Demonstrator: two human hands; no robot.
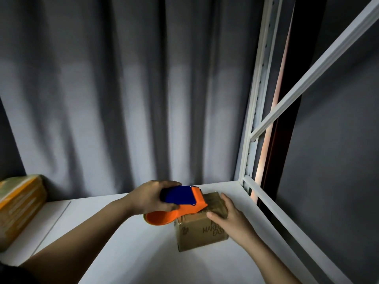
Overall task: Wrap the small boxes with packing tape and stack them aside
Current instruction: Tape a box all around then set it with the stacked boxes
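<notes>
We see a small cardboard box (200,226) sitting on a white table (127,249), toward its right side, close to the white metal shelf frame (253,111) that rises at the far right corner. The front face of the box carries dark printing; we can read "MAKE" and below it "EAS", with the rest covered by the right hand. A small printed mark sits near the left edge of that face, too small for us to read.

The left hand (152,196) grips a tape dispenser (180,203), fingers and thumb curled round its blue body. The orange front of the dispenser lies against the top of the box, and its round orange end hangs off the box's left edge, over the table.

The right hand (229,215) holds the box at its right side, thumb across the front top edge and fingers curled over the top, which looks glossy, as if taped.

At the far left edge lies a larger brown parcel (18,206) with orange bands, well apart from the box. A grey curtain (123,89) hangs behind the table.
</notes>
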